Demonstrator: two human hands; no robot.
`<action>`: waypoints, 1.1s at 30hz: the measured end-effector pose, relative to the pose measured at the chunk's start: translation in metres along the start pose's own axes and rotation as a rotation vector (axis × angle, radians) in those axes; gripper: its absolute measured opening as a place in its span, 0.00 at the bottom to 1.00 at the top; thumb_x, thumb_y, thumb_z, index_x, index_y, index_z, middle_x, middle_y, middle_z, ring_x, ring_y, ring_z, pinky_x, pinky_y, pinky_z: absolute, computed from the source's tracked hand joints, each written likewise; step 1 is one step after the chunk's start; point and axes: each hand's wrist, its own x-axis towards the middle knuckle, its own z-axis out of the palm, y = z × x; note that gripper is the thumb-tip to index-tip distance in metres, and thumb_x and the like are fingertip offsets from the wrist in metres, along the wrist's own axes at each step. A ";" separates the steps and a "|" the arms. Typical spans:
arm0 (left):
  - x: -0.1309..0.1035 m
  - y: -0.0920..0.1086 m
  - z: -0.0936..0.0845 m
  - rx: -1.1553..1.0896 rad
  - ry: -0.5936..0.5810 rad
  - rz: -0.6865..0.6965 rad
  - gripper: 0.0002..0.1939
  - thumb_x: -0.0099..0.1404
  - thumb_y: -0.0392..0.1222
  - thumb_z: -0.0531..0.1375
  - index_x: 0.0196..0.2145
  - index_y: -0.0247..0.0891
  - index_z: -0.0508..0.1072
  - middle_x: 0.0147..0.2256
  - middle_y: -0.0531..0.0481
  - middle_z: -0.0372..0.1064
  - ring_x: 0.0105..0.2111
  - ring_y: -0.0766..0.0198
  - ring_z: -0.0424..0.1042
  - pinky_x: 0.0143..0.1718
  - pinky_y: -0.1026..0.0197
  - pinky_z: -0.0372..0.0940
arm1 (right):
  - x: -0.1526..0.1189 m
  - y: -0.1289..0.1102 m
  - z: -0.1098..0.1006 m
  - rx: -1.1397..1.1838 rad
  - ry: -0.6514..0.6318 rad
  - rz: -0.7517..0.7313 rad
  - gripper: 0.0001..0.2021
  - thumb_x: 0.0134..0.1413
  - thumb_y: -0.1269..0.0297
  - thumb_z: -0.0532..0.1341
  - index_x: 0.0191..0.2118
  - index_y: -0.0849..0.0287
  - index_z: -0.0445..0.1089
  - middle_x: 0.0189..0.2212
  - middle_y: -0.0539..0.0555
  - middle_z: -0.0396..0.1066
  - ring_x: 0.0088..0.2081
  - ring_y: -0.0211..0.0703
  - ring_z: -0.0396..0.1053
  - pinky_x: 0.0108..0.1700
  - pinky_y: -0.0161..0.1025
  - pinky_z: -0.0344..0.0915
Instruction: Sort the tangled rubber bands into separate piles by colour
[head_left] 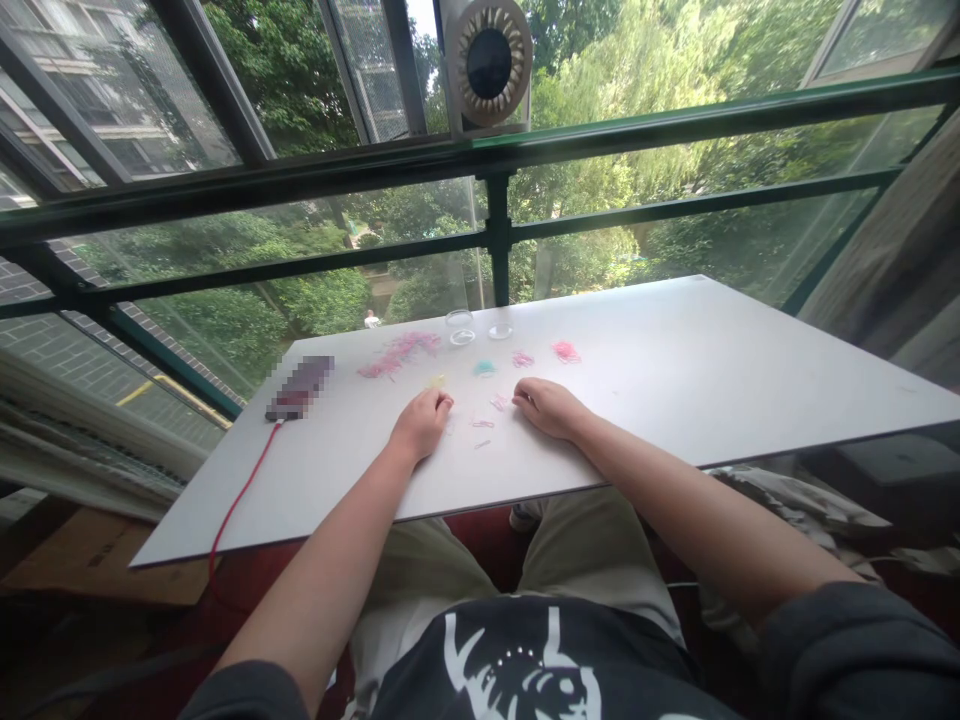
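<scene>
My left hand point(422, 424) rests on the white table with its fingers curled together, close to a small yellow heap point(437, 381). Facing it, my right hand point(553, 406) is closed too, its fingertips beside a few pale pink paper clips point(499, 403). Whether either hand pinches anything is too small to make out. Between the hands lie a pink paper clip point(482, 424) and a greyish one point(482, 444). Farther back are small heaps in teal point(485, 368), pinkish purple point(523, 358) and coral pink point(566, 351). A larger mixed pink and purple pile point(401, 353) spreads to the left.
Two clear round containers point(461, 330) point(500, 330) stand at the back edge of the table point(720, 370). A blurred-out device point(301, 387) with a red cable point(244, 490) lies at left. Behind the table runs a green railing point(315, 262), with a round fan-like object point(491, 62) above it.
</scene>
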 end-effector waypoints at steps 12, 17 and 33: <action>-0.002 0.002 -0.003 -0.011 -0.022 -0.040 0.14 0.66 0.45 0.46 0.37 0.38 0.68 0.32 0.47 0.71 0.35 0.58 0.69 0.38 0.57 0.61 | 0.000 0.003 0.001 0.029 0.012 0.013 0.07 0.59 0.66 0.53 0.35 0.60 0.67 0.34 0.55 0.71 0.37 0.41 0.66 0.40 0.36 0.58; -0.002 0.001 -0.003 0.002 -0.018 -0.031 0.14 0.66 0.45 0.46 0.37 0.38 0.68 0.34 0.46 0.71 0.36 0.57 0.69 0.39 0.57 0.60 | 0.000 0.003 0.001 0.043 0.018 0.022 0.07 0.58 0.67 0.53 0.36 0.60 0.67 0.35 0.55 0.71 0.37 0.41 0.66 0.40 0.36 0.59; -0.003 0.002 -0.004 0.016 -0.013 -0.036 0.16 0.65 0.49 0.47 0.33 0.38 0.69 0.27 0.49 0.69 0.30 0.60 0.67 0.33 0.60 0.59 | -0.001 0.000 -0.001 0.072 0.025 0.025 0.06 0.57 0.68 0.54 0.36 0.60 0.68 0.35 0.55 0.71 0.37 0.41 0.67 0.41 0.36 0.60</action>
